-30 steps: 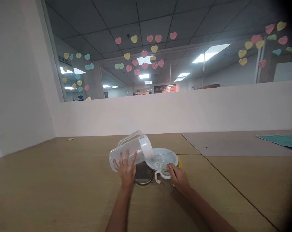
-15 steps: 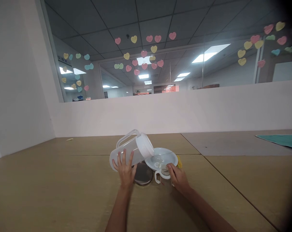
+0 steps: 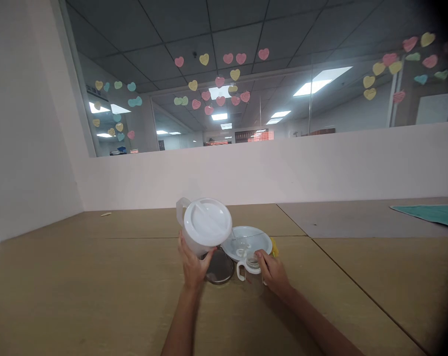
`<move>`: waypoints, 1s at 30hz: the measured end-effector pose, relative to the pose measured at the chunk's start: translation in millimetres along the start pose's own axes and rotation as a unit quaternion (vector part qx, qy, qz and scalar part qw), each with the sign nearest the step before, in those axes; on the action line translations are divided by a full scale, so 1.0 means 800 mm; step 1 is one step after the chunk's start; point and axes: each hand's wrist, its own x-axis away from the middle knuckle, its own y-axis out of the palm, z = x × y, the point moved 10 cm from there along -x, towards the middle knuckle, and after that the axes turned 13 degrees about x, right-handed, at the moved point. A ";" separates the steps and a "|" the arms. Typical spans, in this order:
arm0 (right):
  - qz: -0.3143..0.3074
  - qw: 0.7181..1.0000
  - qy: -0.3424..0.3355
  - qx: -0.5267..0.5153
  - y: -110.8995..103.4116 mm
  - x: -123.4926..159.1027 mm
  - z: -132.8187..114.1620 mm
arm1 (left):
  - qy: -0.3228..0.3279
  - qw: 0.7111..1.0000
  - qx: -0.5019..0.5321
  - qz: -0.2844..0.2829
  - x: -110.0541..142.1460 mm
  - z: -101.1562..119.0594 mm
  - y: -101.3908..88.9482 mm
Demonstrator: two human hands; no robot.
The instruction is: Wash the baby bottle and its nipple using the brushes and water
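Observation:
My left hand (image 3: pixel 195 264) is wrapped round the lower side of a translucent plastic pitcher (image 3: pixel 198 247), its thumb near the lid's edge. The pitcher is tilted, its round white lid (image 3: pixel 208 222) facing me and its handle (image 3: pixel 181 210) up at the left. My right hand (image 3: pixel 274 272) is closed at the rim of a small clear jug (image 3: pixel 250 271) with a white collar and handle. Behind the jug sits a pale plate or shallow bowl (image 3: pixel 259 237) with something clear in it. A dark round disc with a metallic rim (image 3: pixel 220 269) lies under the pitcher's front.
A yellow item (image 3: pixel 274 247) shows beside the pale dish. At the far right lies a teal cloth (image 3: pixel 431 215) on a grey section of tabletop. Seams cross the wooden table (image 3: pixel 98 291). A low white wall (image 3: pixel 283 173) with glass above borders the back.
My left hand has turned the pitcher so that its lid, which pointed right and down, now faces me. My right hand and the jug have stayed in place.

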 end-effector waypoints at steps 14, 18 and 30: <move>0.002 1.000 0.002 0.012 -0.001 -0.001 0.000 | 0.174 0.980 0.002 -0.097 0.010 0.039 0.024; 0.004 1.000 0.001 0.018 0.000 -0.001 0.000 | 0.170 0.980 -0.005 -0.105 0.012 0.036 0.027; 0.015 1.000 -0.006 0.016 -0.006 -0.002 -0.005 | 0.180 0.978 0.014 -0.106 0.009 0.049 0.025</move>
